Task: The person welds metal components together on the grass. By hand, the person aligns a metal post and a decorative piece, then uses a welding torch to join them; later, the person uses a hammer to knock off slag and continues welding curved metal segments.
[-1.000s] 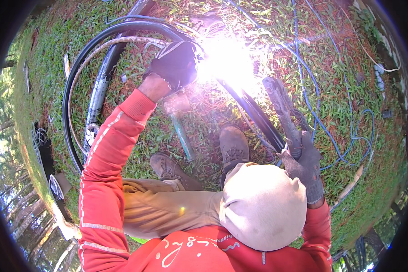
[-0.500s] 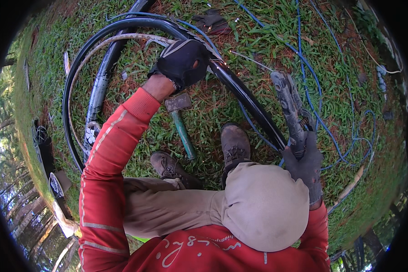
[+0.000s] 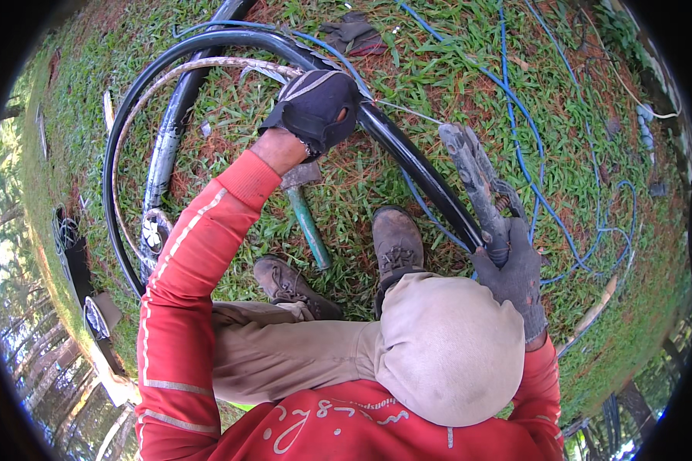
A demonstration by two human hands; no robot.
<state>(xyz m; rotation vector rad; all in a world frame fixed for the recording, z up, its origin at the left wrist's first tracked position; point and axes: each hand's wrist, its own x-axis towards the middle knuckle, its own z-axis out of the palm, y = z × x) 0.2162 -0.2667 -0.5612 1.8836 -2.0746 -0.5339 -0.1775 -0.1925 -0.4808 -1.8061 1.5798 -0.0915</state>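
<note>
My left hand, in a black glove, is closed at the bent black pipe; its fingers are hidden, so what they grip cannot be made out. A pale wrapped rod or hose runs to it. My right hand, in a dark grey glove, grips a worn welding electrode holder. From its jaws a thin welding rod reaches left to the pipe beside my left hand. A hammer with a green handle and a rusty head lies on the grass below my left hand.
A straight dark pipe lies at the left. Blue cable loops across the grass at the right. A dark cloth lies beyond the pipe. My boots and bent knee are close by.
The electrode holder has shifted left, closer to the pipe, with the rod tip now nearer my left hand. Bright sparks seen earlier along the pipe are gone. My left hand moved slightly right.
</note>
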